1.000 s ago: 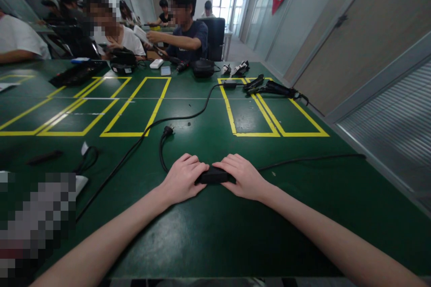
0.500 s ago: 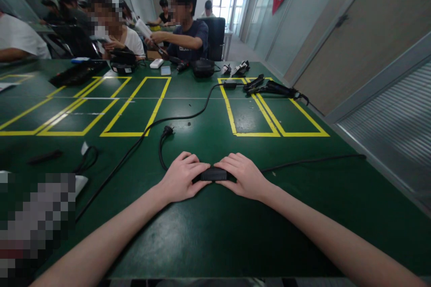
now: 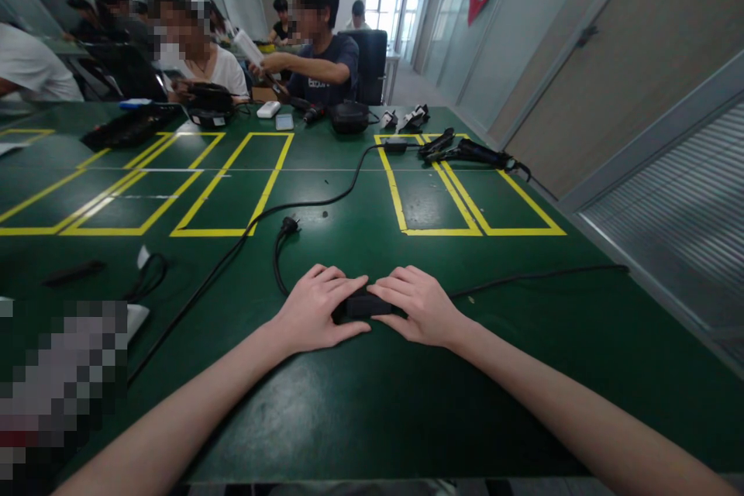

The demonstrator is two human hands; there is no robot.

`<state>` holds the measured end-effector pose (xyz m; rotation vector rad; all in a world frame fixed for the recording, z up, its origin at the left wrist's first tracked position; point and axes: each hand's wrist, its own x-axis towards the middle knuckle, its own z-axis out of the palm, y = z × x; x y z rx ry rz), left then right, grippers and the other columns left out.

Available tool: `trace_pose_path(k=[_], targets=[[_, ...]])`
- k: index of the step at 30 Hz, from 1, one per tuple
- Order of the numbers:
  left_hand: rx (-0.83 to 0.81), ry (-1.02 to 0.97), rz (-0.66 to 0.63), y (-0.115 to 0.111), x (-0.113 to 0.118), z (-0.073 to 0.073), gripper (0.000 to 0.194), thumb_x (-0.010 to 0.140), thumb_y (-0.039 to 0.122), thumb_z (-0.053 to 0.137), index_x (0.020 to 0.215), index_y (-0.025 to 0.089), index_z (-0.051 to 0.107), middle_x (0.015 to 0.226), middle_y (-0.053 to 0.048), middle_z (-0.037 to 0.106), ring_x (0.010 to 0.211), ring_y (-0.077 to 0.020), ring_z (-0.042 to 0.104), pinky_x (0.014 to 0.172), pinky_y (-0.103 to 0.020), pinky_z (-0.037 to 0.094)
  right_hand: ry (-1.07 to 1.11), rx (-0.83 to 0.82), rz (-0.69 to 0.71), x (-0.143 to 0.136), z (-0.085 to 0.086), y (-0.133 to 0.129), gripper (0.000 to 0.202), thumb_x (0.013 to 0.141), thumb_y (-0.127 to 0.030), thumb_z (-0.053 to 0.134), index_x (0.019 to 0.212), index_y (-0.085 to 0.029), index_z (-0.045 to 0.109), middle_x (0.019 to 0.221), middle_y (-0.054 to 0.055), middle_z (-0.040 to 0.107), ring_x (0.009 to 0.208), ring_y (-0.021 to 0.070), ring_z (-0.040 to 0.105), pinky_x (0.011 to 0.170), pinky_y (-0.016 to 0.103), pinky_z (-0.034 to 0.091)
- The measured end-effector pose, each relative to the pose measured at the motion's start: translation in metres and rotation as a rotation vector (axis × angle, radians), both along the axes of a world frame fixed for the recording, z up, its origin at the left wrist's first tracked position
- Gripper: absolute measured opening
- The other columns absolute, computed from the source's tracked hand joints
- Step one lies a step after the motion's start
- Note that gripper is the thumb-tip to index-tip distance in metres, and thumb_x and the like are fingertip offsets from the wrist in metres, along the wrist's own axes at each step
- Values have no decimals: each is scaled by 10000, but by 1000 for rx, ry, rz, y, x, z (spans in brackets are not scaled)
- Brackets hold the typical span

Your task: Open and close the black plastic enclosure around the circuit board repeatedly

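Black power brick (image 3: 367, 306), by the look of it, sits at centre frame on the green tabletop (image 3: 372, 411), between 2 hands. Left hand (image 3: 317, 308): thumb and fingers spread wide around the left end, contact unclear. Right hand (image 3: 419, 306): seems to pinch the right end, thumb on the near edge, fingers over the top. Main risk: with just 1 side gripped, the brick could pivot or slip. Plug lead (image 3: 277, 260) runs behind the left hand, right-hand cord (image 3: 540, 274) behind the right; joins hidden, so a tug on either could twist the brick. Long cable (image 3: 232, 248), left of centre, passes near the left forearm; a sideways sweep might snag it.
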<state>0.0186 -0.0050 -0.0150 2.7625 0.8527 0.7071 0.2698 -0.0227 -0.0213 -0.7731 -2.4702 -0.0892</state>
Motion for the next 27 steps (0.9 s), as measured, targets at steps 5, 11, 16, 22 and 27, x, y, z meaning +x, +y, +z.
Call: trace_pose_path(k=[5, 11, 16, 22, 27], targets=[[-292, 4, 137, -3, 4, 11, 477, 1070, 544, 447, 1006, 173, 741, 935, -72, 712, 867, -219, 655, 769, -341, 500, -94, 211, 25, 3, 6, -2, 318, 1085, -277, 455, 1262, -138, 679, 1110, 132, 761, 944, 237, 641, 782, 374, 501], [-652, -63, 169, -2, 3, 16, 417, 972, 585, 632, 891, 186, 720, 777, 4, 663, 713, -165, 596, 630, -273, 410, -80, 256, 31, 5, 6, -2, 299, 1065, -197, 448, 1255, -159, 676, 1100, 125, 754, 928, 211, 675, 805, 352, 524], [-381, -138, 159, -4, 0, 8, 435, 896, 608, 753, 845, 190, 641, 789, 1, 635, 741, -176, 578, 678, -293, 422, -20, -34, 52, 2, 2, -2, 323, 1016, -271, 527, 1295, -141, 625, 1128, 142, 754, 928, 229, 703, 773, 356, 529], [-87, -31, 68, -2, 0, 4, 382, 953, 559, 716, 905, 191, 625, 832, -23, 663, 780, -207, 590, 732, -337, 421, 37, -255, -26, -1, -2, -2, 267, 1073, -387, 528, 1164, -173, 658, 987, 93, 757, 839, 212, 704, 732, 328, 508], [-135, 49, 75, -3, 0, 5, 364, 1018, 540, 614, 929, 188, 641, 893, -47, 687, 811, -215, 611, 735, -338, 449, -3, -184, -35, 1, 0, -1, 273, 1078, -374, 519, 1158, -153, 657, 945, 98, 747, 824, 216, 693, 727, 342, 486]])
